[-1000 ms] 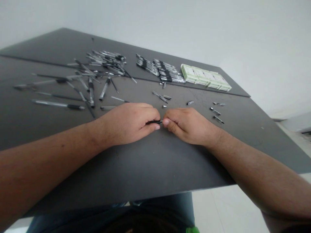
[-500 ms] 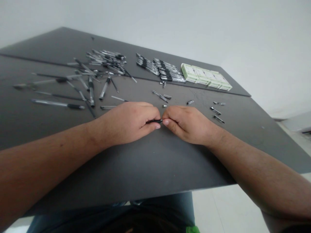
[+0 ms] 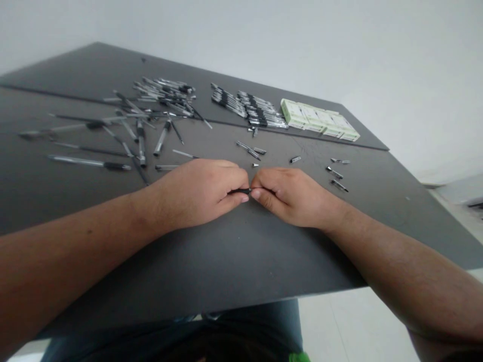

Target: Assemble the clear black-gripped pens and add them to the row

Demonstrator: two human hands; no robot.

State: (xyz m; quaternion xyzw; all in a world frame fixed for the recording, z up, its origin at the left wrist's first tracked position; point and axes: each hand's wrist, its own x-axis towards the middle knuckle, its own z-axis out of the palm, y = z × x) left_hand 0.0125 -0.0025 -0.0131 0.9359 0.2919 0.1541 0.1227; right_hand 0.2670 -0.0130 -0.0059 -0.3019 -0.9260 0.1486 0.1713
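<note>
Above the near part of the table, my left hand (image 3: 207, 193) is closed round a pen (image 3: 240, 191), with its black grip showing between thumb and forefinger. Facing it, my right hand (image 3: 292, 196) pinches at the pen's tip end; what exactly its fingertips hold is hidden. The two hands almost touch. Just beyond them lie a small silver pen tip (image 3: 255, 165) and a clear pen part (image 3: 248, 150). A clear pen with a black grip (image 3: 90, 162) rests left of my left hand.
A loose heap of pens and refills (image 3: 162, 95) spreads over the left of the grey table (image 3: 234, 271). Farther back are rows of pens (image 3: 260, 108) and several green-white boxes (image 3: 319, 119). Pen caps (image 3: 335, 173) lie at right.
My right hand has lowered very slightly, and the pen's tip end has dipped a little with it. Both hands keep their hold; the things on the table look unchanged.
</note>
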